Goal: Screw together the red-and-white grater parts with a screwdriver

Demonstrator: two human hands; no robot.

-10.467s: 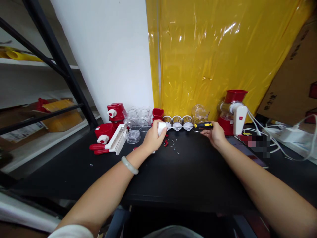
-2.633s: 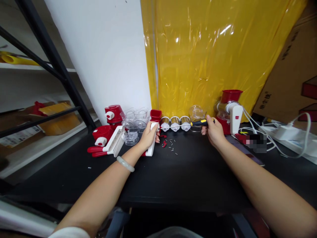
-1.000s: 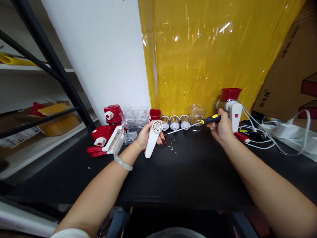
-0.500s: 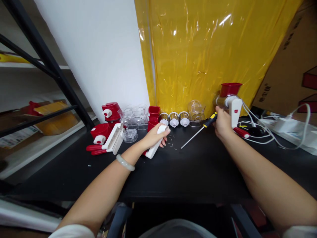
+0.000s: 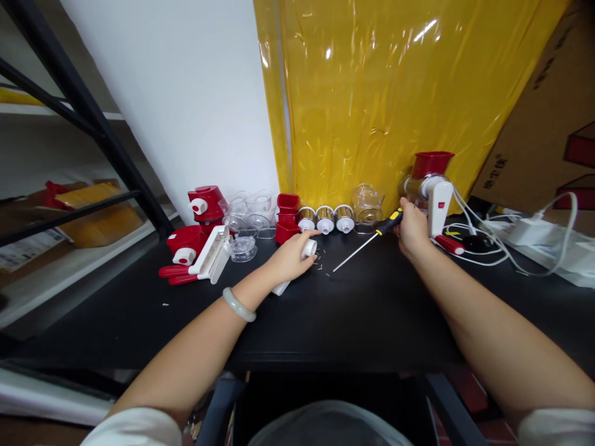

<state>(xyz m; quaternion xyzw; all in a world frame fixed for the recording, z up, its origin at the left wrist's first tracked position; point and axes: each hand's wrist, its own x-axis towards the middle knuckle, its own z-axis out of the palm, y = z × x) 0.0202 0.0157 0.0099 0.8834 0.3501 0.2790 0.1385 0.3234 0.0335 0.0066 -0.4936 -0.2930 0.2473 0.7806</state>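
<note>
Settling: the white crank handle [image 5: 303,253], held upright a second ago, now lies on the black counter [image 5: 362,310].
Left: the left hand [image 5: 289,260] is curled over that handle, grasping it loosely.
Right: the right hand [image 5: 411,229], at 2 o'clock from the left, is clenched round the screwdriver [image 5: 389,222]; the tool's tip has dropped to the counter, off the handle.
Meaning: tool and part are apart, so the driving looks paused.
Counts: one screwdriver; three metal drum blades [image 5: 325,218] in a row at 12 o'clock; one assembled grater [image 5: 430,186] at 1 o'clock; two red housings [image 5: 204,201] at 10 o'clock; small screws [image 5: 320,267], too tiny to count.
</note>
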